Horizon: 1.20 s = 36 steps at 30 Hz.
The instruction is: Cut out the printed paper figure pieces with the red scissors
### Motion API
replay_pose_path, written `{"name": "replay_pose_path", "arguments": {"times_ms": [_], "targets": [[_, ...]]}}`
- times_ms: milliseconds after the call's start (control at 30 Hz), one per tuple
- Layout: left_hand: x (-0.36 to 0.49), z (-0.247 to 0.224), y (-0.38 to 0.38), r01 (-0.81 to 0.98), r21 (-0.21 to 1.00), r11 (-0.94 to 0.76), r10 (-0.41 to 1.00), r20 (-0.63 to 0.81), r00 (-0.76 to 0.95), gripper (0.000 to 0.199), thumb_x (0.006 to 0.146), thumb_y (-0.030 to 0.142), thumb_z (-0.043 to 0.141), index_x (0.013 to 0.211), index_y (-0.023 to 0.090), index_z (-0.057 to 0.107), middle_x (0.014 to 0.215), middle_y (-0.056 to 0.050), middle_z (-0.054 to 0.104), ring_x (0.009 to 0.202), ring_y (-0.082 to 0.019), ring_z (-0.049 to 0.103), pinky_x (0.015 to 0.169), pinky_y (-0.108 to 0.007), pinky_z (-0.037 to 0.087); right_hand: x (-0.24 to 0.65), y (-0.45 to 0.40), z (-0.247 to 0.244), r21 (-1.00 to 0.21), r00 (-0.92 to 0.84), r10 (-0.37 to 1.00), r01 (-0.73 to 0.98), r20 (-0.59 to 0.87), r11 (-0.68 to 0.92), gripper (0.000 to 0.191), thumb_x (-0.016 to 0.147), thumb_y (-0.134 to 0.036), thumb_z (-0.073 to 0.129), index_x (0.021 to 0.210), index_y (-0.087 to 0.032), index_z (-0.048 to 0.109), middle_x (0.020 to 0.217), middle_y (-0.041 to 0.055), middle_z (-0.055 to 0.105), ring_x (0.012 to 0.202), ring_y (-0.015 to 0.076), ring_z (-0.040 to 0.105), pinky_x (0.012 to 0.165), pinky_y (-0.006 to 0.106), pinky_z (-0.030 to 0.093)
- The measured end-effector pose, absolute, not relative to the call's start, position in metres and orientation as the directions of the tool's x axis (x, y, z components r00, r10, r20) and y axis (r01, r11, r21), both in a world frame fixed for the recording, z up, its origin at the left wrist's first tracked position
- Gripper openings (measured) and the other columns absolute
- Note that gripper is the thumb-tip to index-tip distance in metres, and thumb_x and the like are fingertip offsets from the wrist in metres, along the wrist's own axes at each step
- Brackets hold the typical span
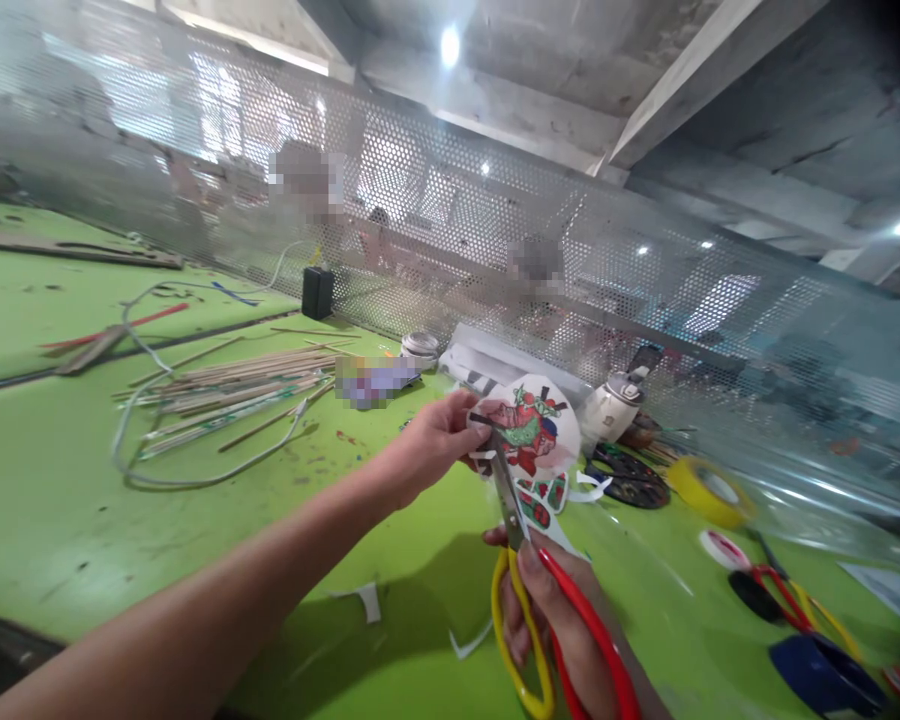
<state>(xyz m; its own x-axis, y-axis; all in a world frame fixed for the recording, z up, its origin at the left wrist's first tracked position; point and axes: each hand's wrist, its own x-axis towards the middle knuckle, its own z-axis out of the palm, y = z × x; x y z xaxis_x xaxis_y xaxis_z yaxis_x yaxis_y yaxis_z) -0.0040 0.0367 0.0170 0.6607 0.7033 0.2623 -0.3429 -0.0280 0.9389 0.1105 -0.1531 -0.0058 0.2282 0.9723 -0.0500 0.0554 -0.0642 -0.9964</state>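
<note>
My left hand [446, 440] pinches the left edge of a round white paper cutout [566, 445] printed with a red and green figure. In my right hand [559, 605] is a pair of scissors [511, 510] with one yellow and one red handle, my fingers through the loops. Its blades point up and reach the lower left edge of the paper, close to my left thumb. Just beneath the cutout, more printed paper pieces [544, 505] in red and green lie on the green table. A curled white paper strip [592, 488] is right of them.
Thin wooden sticks [247, 385] and a pale cable [120, 440] spread across the left. A black box [317, 292] stands by the perforated screen [420, 220]. Yellow tape [709, 492], a kettle-like pot [613, 405], other scissors [784, 590] and a blue roll [825, 675] sit rightward. Paper scraps [370, 602] lie in front.
</note>
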Motion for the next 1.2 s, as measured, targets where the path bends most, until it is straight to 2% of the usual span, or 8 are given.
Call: {"name": "replay_pose_path", "arguments": {"times_ms": [167,433,933,1200], "targets": [[-0.0069,0.0216,0.0378,-0.333,0.942,-0.030,0.701,0.258,0.665,0.019,0.085,0.022,0.062,0.101,0.013,0.062,0.076,-0.004,0.068,0.062,-0.013,0.062,0.062,-0.030,0.051,0.1167,-0.1396,-0.0064,-0.994,0.226,0.972,0.064,-0.072,-0.088,0.028,0.094,-0.029,0.058,0.118,-0.016,0.059,0.116,0.0081,0.063,0.094,0.0214,0.065,0.078,0.040,0.057],[-0.0023,0.0211,0.0384,-0.327,0.945,-0.026,0.769,0.228,0.598,0.021,0.083,0.013,0.059,0.102,0.013,0.067,0.072,-0.002,0.068,0.057,-0.011,0.059,0.060,-0.028,0.050,0.1156,-0.1444,-0.0041,-0.991,0.227,0.969,0.074,-0.094,-0.114,0.029,0.094,-0.030,0.058,0.120,-0.017,0.058,0.120,0.0085,0.061,0.098,0.0230,0.064,0.081,0.042,0.056],[-0.0017,0.0177,0.0373,-0.341,0.940,-0.022,0.778,0.230,0.585,0.021,0.080,0.019,0.064,0.100,0.012,0.068,0.077,-0.005,0.069,0.063,-0.014,0.061,0.064,-0.032,0.050,0.1105,-0.1449,-0.0031,-0.989,0.269,0.958,0.083,-0.097,-0.124,0.029,0.094,-0.030,0.058,0.119,-0.017,0.058,0.119,0.0082,0.061,0.097,0.0230,0.064,0.081,0.042,0.056],[-0.0028,0.0217,0.0355,-0.295,0.955,-0.025,0.785,0.202,0.585,0.023,0.082,0.016,0.061,0.104,0.010,0.067,0.079,-0.006,0.070,0.064,-0.014,0.061,0.067,-0.033,0.051,0.1073,-0.1450,-0.0018,-0.988,0.284,0.954,0.093,-0.094,-0.125,0.030,0.093,-0.030,0.059,0.120,-0.017,0.058,0.120,0.0083,0.061,0.099,0.0237,0.063,0.082,0.043,0.055]]}}
